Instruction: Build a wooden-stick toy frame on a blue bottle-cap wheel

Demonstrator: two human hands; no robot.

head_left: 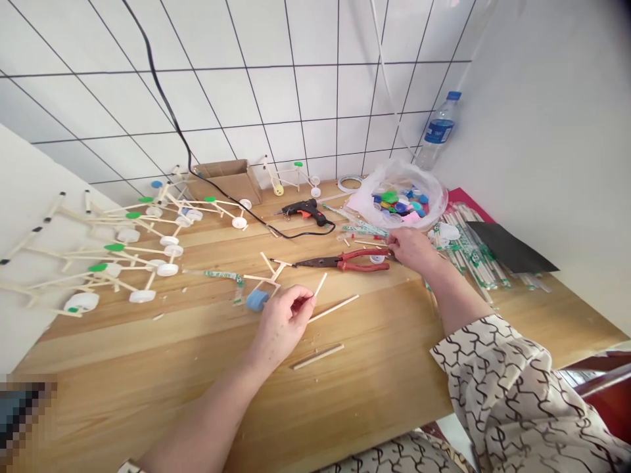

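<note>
My left hand (283, 322) is closed in a pinch on a short wooden stick (320, 284), whose free end points up and right. Beside its knuckles are a blue bottle cap (256, 301) and a small frame of glued sticks (279, 270). Two loose wooden sticks (318, 357) lie on the table nearby. My right hand (413, 249) is farther back, fingers pressed together at the tabletop among stick scraps; what they grip is hidden. Next to those fingers are the red-handled long-nose pliers (340, 261) and a white cap (377, 259).
Several stick-built bicycle models (113, 248) with cap wheels stand at left. A black glue gun (308, 210), its cable, and a cardboard box (227, 180) are at the back. A bag of coloured caps (357, 200), a water bottle (438, 131) and wrapped sticks (470, 253) occupy the right.
</note>
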